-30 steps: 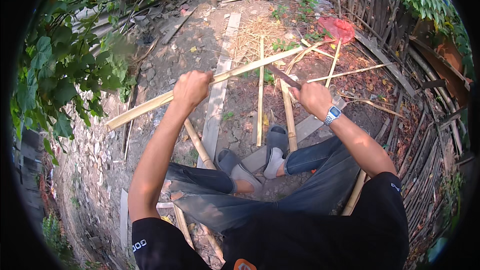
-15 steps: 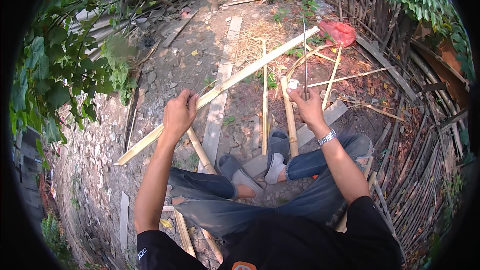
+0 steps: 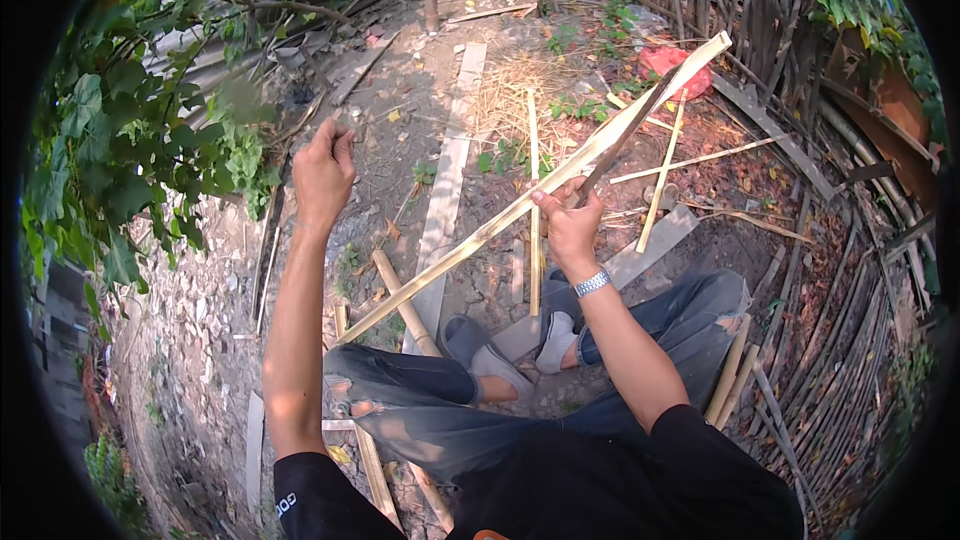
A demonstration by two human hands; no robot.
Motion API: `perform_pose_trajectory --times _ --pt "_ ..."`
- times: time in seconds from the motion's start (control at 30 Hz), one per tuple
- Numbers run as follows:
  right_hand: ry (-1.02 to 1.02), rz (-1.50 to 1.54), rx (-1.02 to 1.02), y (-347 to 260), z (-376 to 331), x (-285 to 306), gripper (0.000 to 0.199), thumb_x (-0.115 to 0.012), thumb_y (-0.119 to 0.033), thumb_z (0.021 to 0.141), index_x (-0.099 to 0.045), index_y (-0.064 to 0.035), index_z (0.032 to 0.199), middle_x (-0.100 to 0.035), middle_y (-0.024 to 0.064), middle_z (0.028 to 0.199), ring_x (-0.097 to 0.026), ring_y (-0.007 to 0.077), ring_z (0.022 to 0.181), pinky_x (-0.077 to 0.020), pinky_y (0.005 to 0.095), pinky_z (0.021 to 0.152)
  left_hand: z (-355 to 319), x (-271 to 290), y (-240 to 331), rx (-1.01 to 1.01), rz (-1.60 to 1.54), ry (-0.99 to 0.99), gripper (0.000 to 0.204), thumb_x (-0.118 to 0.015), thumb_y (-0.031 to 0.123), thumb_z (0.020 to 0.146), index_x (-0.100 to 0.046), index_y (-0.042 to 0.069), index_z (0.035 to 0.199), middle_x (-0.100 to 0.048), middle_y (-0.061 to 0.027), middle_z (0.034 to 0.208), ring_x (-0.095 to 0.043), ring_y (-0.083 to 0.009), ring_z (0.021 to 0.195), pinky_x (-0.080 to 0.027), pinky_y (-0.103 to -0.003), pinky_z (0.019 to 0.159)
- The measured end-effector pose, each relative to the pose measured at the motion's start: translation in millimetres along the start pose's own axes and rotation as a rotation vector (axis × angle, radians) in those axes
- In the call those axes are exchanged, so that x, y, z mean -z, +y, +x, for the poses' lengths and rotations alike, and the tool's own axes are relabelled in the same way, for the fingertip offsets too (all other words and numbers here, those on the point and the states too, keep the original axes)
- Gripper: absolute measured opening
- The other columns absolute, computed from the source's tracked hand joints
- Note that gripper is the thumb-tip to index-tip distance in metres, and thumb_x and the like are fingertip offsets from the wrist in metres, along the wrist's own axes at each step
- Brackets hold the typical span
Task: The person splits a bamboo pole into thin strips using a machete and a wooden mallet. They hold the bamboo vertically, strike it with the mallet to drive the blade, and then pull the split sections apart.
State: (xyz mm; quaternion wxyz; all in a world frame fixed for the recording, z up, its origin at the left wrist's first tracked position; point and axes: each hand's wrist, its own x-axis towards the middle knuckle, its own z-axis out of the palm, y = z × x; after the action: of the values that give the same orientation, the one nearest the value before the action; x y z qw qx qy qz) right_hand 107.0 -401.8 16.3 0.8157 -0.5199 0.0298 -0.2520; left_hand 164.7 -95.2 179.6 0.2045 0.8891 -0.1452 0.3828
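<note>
My right hand (image 3: 570, 230), with a silver watch on the wrist, grips a long knife (image 3: 640, 125) whose dark blade points up and to the right. The same hand also holds a long split bamboo strip (image 3: 470, 245), its thumb against the strip. The strip runs slantwise from near my left knee to the far right, alongside the blade. My left hand (image 3: 325, 165) is raised at the left, away from the strip, with its fingers curled together. Whatever may be between those fingertips is too small to make out.
Bamboo pieces (image 3: 405, 305) lie around my slippered feet (image 3: 485, 355). A grey board (image 3: 455, 160) stretches away, with straw shavings (image 3: 510, 90) beside it. A red plastic bag (image 3: 660, 62) lies at the far right. Stacked sticks (image 3: 840, 370) line the right; leafy vines (image 3: 110, 150) hang left.
My left hand has let go of the bamboo strip and moved up and left. My right hand has moved left with the knife and now holds the strip, which has shifted toward the right.
</note>
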Motion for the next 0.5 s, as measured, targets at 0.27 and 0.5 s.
perform_pose_trajectory --times 0.27,0.5 --pt "-0.013 -0.051 0.111 -21 32 50 0.040 -0.073 0.014 0.082 -0.042 -0.0082 0.094 -0.058 0.0051 0.087 -0.059 0.0101 0.081 -0.0546 0.0260 0.076 118 175 -154 0.399 0.459 0.441 0.030 -0.065 0.037 0.096 -0.072 0.008 0.101 -0.074 -0.0143 0.088 -0.070 -0.0324 0.079 -0.053 -0.042 0.075" --pt "-0.366 -0.169 0.079 -31 38 35 0.036 -0.076 0.009 0.081 -0.045 -0.0061 0.090 -0.064 0.0087 0.090 -0.069 0.0156 0.085 -0.0594 0.0303 0.076 78 255 -281 0.477 0.816 0.326 0.039 -0.063 0.048 0.093 -0.072 0.012 0.106 -0.074 -0.0157 0.094 -0.070 -0.0380 0.091 -0.052 -0.047 0.082"
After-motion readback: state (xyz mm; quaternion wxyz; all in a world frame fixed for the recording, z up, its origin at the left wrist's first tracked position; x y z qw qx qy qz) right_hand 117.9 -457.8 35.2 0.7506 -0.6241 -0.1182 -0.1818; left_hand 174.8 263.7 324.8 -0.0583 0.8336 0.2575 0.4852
